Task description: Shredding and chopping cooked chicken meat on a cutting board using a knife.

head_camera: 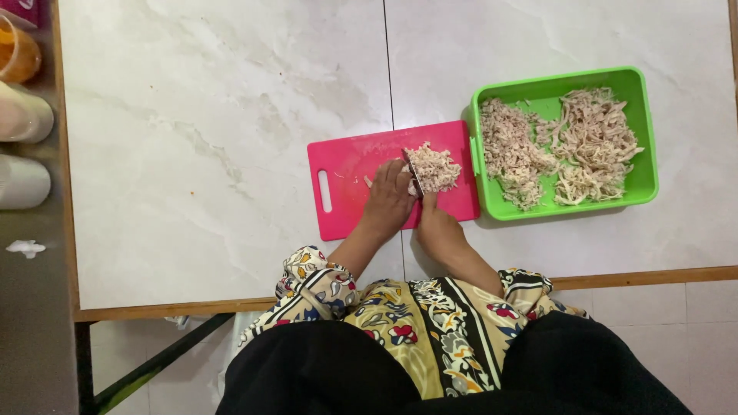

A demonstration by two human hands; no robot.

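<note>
Shredded chicken [434,167] lies in a small pale heap on the right half of a pink cutting board [346,165], which sits flat on the marble-patterned bench [215,138]. The left hand [388,198] rests palm down on the board with its fingers pressed against the left edge of the heap. The right hand [437,224] is closed around the handle of a knife [413,175], whose narrow blade runs up between the two hands and meets the heap at its left side. Just beside the board's right edge, touching or nearly touching it, stands a green plastic tray [642,131] holding two larger mounds of shredded meat, a finer one on the left and a stringier one on the right. Both forearms come out of floral-patterned sleeves [315,280] at the bench's wooden front edge. At the far left, on a grey surface, stand an orange cup [17,54] and two pale cups [23,115], with a crumpled white scrap [25,247] below them.
</note>
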